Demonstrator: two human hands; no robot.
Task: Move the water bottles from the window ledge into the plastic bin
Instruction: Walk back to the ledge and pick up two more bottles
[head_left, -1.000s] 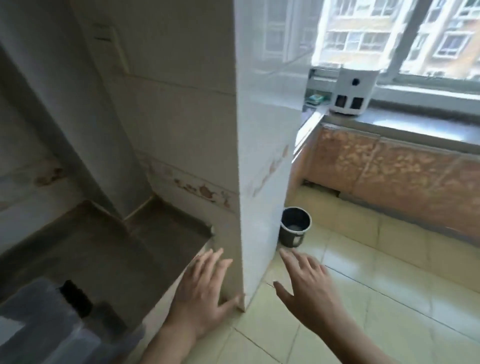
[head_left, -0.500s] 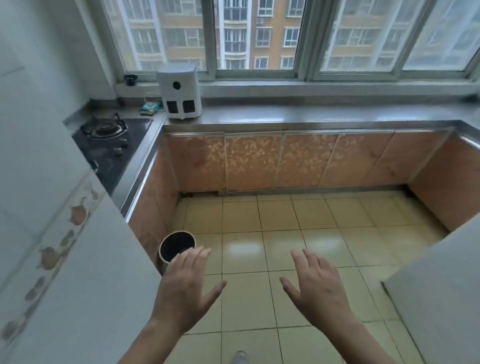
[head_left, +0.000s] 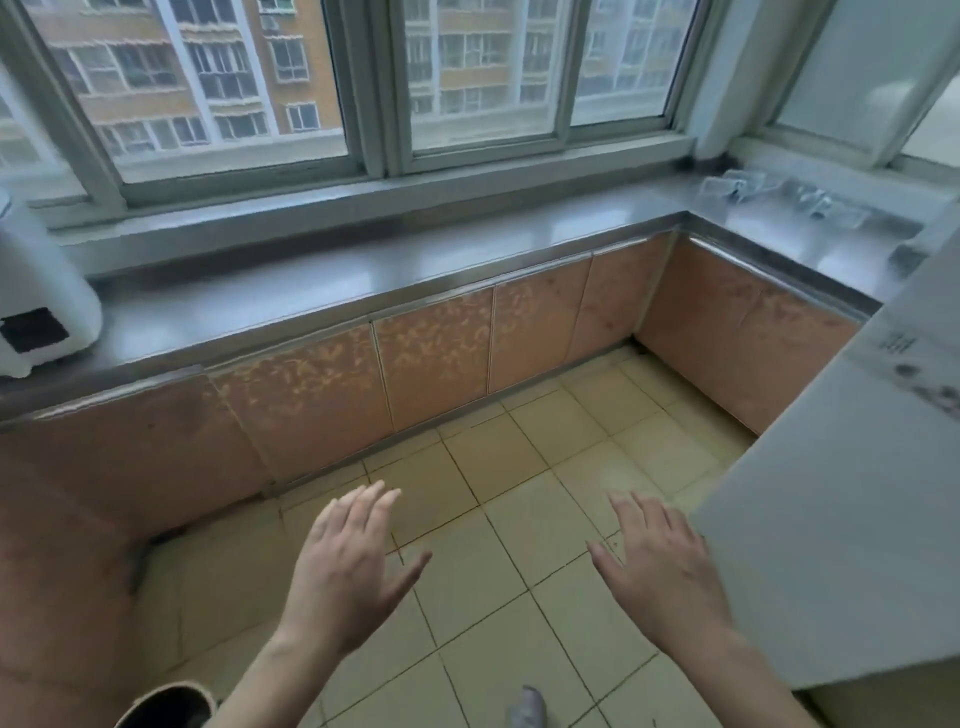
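As the view has swung right from the stove corner, clear water bottles (head_left: 779, 195) now show lying on the far-right ledge—well beyond the left hand (head_left: 345, 566) and right hand (head_left: 662, 571), both spread and empty—no bin visible.

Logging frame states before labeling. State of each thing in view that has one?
left hand: open, empty, over the floor
right hand: open, empty, over the floor
water bottles: clear, blurred, apparently lying at the far right corner of the counter
cabinet doors: shut
windows: appear shut
white appliance: upright on the counter
dark bucket: on the floor, contents hidden
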